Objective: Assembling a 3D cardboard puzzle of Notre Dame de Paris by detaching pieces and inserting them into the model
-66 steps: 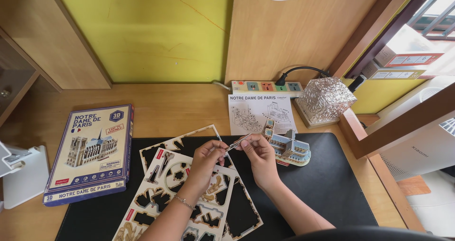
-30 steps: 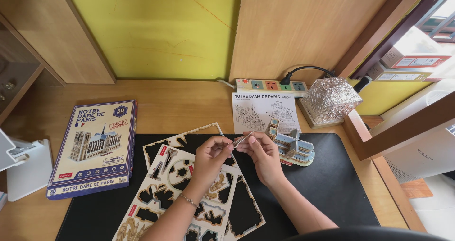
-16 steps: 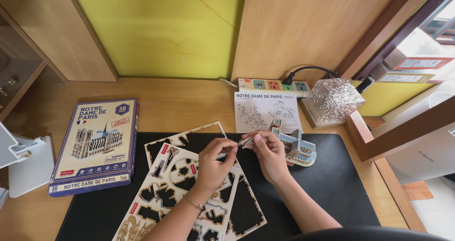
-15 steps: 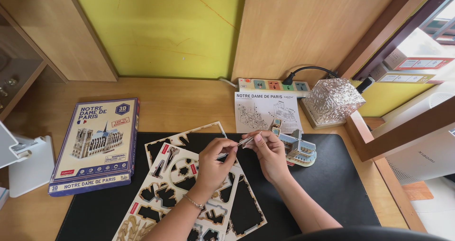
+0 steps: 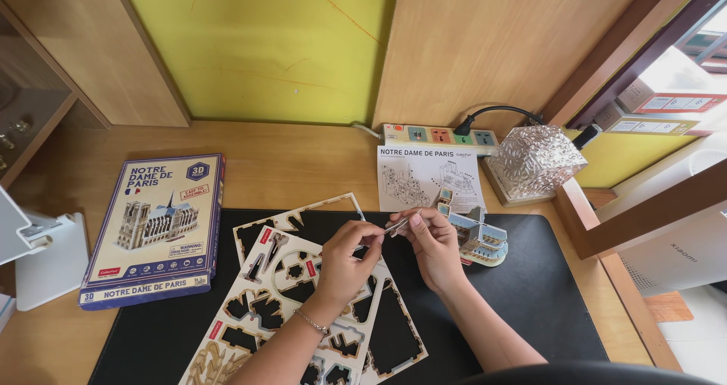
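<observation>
My left hand [image 5: 350, 253] and my right hand [image 5: 432, 243] meet above the black mat [image 5: 545, 294], both pinching one small flat puzzle piece [image 5: 397, 225] between thumb and fingertips. Under my left hand lie punched-out puzzle sheets [image 5: 303, 294] with dark cut-outs, stacked at an angle. Just right of my right hand stands a partly built cardboard building model [image 5: 477, 237], pale blue and grey. A thin bracelet sits on my left wrist.
The puzzle box [image 5: 155, 230] lies at the left on the wooden desk [image 5: 288, 158]. An instruction sheet [image 5: 424, 177], a power strip [image 5: 439, 137] and a glass cube lamp [image 5: 536, 162] stand behind the mat. A white stand [image 5: 45, 260] is at far left.
My hands have kept the small piece pinched between them with little shift. The view has drifted slightly, so the desk things sit a bit lower in frame.
</observation>
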